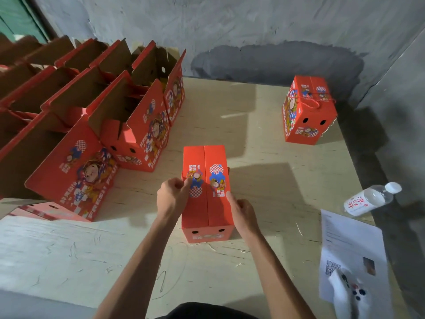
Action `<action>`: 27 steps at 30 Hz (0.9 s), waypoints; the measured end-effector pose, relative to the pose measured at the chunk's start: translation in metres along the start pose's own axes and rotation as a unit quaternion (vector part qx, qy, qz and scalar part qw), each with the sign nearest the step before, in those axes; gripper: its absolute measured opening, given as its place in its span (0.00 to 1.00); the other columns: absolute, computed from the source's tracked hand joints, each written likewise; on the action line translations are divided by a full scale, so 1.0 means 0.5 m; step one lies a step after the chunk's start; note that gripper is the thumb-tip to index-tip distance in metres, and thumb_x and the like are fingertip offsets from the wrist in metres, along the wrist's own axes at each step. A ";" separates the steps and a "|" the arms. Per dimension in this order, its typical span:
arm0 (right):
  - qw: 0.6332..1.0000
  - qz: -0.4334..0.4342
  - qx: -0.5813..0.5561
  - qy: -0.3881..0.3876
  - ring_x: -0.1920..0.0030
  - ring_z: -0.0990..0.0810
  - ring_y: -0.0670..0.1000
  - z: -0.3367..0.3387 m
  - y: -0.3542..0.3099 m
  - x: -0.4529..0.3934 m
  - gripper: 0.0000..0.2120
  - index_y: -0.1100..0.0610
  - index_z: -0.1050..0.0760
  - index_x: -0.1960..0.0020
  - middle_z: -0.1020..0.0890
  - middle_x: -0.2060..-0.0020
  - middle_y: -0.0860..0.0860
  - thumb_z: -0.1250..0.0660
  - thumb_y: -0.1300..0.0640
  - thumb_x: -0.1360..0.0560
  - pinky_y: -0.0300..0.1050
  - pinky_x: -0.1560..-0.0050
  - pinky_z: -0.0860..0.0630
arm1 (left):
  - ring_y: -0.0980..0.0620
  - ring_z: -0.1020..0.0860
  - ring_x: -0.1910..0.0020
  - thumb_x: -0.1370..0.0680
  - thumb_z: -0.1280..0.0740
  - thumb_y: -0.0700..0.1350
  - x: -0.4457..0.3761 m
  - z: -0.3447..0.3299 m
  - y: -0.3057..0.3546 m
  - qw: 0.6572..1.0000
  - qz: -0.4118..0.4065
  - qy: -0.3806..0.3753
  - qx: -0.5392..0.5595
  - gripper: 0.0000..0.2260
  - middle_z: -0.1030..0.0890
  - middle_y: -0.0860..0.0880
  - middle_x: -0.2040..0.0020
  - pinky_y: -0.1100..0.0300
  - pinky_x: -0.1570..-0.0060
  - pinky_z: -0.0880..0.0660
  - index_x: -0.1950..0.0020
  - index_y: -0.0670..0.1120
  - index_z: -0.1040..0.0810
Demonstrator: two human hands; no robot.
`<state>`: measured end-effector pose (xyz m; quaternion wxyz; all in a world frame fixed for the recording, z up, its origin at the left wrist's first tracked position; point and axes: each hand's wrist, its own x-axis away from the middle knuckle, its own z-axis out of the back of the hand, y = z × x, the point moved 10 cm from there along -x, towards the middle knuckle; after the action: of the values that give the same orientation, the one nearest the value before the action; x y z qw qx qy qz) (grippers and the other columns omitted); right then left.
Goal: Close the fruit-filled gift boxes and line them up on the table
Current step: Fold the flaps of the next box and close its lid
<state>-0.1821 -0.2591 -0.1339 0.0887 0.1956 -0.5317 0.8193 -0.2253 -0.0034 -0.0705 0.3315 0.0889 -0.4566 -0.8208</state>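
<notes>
Flanking gift box (207, 192): open boxes (128, 125), bottle (370, 199).

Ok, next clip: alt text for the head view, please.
Two bare hands, left hand and right hand, press on the closed lid flaps of a red gift box on a pale table. Open boxes crowd the left; one closed box stands far right, near a water bottle and paper sheet.
</notes>
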 end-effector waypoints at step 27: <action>0.968 0.217 -0.117 -0.051 0.61 0.17 0.48 -0.068 -0.310 0.068 0.07 0.51 0.19 0.51 0.15 0.62 0.47 0.33 0.49 0.20 0.49 0.58 0.19 | 0.56 0.18 0.60 0.28 0.25 0.41 0.075 0.068 0.191 0.985 -0.157 -0.026 0.072 0.02 0.16 0.53 0.60 0.59 0.60 0.23 0.56 0.47 0.15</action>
<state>-0.1657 -0.1652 -0.0023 -0.0960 0.1053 -0.6573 0.7400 -0.2251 -0.0383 0.0318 0.1791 0.1616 -0.5037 -0.8295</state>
